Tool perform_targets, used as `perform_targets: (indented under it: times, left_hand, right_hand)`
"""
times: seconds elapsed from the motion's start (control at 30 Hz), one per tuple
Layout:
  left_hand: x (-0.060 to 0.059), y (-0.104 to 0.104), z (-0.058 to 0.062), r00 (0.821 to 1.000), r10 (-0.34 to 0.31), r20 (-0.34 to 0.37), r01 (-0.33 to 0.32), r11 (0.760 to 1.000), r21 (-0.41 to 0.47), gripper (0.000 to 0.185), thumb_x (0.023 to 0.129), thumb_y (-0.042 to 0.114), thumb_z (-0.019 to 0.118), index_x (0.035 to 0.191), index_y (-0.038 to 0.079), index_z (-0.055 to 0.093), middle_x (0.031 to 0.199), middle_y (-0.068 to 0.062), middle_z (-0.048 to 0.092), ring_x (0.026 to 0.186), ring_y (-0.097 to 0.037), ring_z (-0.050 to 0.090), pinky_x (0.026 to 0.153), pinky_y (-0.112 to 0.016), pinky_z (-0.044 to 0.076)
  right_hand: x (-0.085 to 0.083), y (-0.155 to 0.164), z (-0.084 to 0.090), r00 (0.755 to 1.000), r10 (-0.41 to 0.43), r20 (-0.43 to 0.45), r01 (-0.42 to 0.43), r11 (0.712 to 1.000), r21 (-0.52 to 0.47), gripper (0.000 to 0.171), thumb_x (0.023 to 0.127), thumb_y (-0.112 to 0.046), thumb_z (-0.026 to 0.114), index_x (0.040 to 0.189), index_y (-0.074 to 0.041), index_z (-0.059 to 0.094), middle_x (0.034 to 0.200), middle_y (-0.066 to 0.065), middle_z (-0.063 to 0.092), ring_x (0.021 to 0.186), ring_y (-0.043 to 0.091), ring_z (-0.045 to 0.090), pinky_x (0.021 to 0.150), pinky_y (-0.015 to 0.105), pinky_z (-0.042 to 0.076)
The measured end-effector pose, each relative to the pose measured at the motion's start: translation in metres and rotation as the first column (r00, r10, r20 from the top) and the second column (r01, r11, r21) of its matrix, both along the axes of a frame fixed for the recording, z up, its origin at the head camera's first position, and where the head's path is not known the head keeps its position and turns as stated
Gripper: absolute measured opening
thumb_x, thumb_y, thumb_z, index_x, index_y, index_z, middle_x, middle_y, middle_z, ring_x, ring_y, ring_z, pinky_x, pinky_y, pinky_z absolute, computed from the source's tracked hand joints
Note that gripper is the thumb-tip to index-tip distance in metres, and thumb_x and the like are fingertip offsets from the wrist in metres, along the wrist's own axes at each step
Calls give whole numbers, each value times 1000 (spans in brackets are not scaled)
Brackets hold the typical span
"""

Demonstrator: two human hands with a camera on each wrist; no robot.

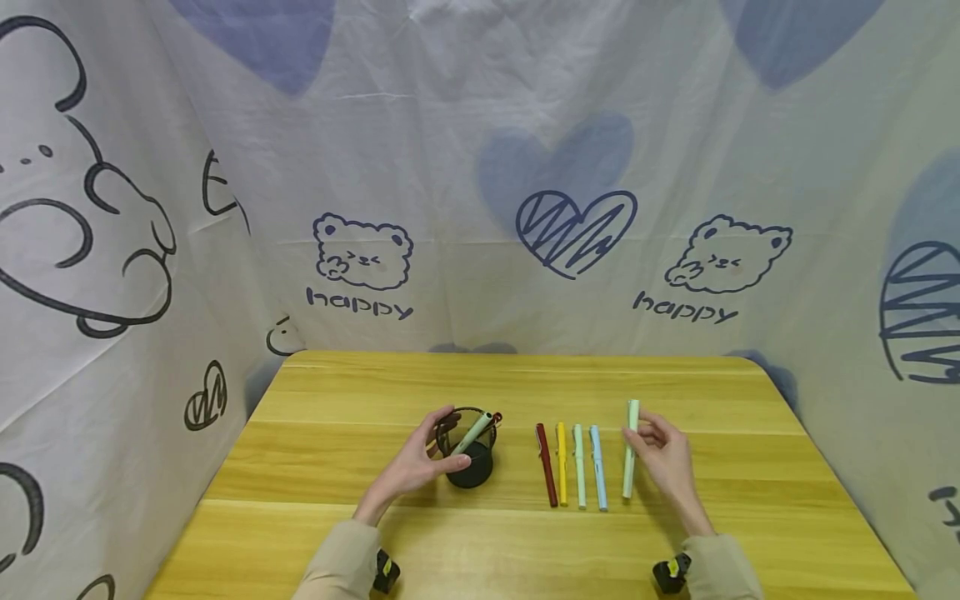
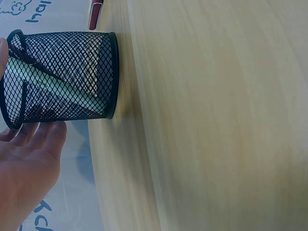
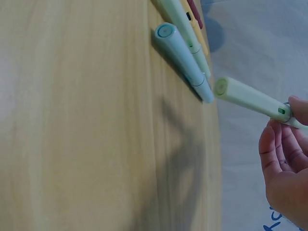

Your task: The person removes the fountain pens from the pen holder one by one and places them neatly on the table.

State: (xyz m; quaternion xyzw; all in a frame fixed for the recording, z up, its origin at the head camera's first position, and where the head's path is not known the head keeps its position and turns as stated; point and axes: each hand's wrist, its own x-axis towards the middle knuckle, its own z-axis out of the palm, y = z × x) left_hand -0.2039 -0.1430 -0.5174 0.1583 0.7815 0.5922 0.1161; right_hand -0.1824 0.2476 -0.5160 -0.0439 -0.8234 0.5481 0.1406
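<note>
My left hand [image 1: 411, 467] grips a black mesh pen holder [image 2: 62, 77], thumb on the near side and fingers round the far side. Inside the holder a light green pen [image 1: 471, 435] leans, its end at the rim, and a dark red tip [image 1: 497, 417] shows beside it. My right hand [image 1: 666, 454] pinches another light green pen [image 3: 250, 99] between thumb and fingers, above the table, with the hand's shadow below. Left of that hand lie a light blue pen [image 1: 598, 468], a light green pen [image 1: 579, 467], a yellow pen [image 1: 562, 464] and a dark red pen [image 1: 547, 465], side by side.
The wooden table [image 1: 390, 383] runs back to a white cloth [image 1: 450, 292] printed with bears and hearts, which also hangs on both sides. A black wrist camera [image 1: 386, 572] sits at the left sleeve, and another camera [image 1: 671, 573] at the right sleeve.
</note>
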Motion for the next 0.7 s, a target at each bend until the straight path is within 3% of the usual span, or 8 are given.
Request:
perform_targets:
  times: [0.1, 0.23, 0.7]
  left_hand:
    - [0, 0, 0, 1000, 2, 1, -2, 1000, 2, 89, 88, 17, 79, 158, 9, 26, 161, -16, 38, 152, -43, 27, 123, -64, 22]
    - [0, 0, 0, 1000, 4, 0, -4, 1000, 3, 88, 88, 17, 79, 158, 10, 27, 161, -16, 38, 152, -43, 27, 123, -64, 23]
    - [-1, 0, 0, 1000, -3, -4, 3, 1000, -2, 88, 88, 17, 79, 158, 11, 27, 161, -16, 38, 152, -43, 27, 123, -64, 23]
  right_hand:
    - [1, 2, -2, 999, 9, 34, -12, 997, 70, 44, 96, -14, 70, 133, 6, 59, 100, 24, 72, 75, -8, 58, 69, 13, 52]
    - [1, 3, -4, 996, 23, 86, -34, 992, 124, 42, 97, -17, 68, 133, 4, 59, 100, 22, 72, 75, -4, 58, 68, 16, 52]
    - [-4, 4, -13, 978, 61, 200, -104, 971, 215, 41, 94, -13, 72, 128, 6, 60, 98, 19, 71, 76, 8, 61, 64, 17, 52]
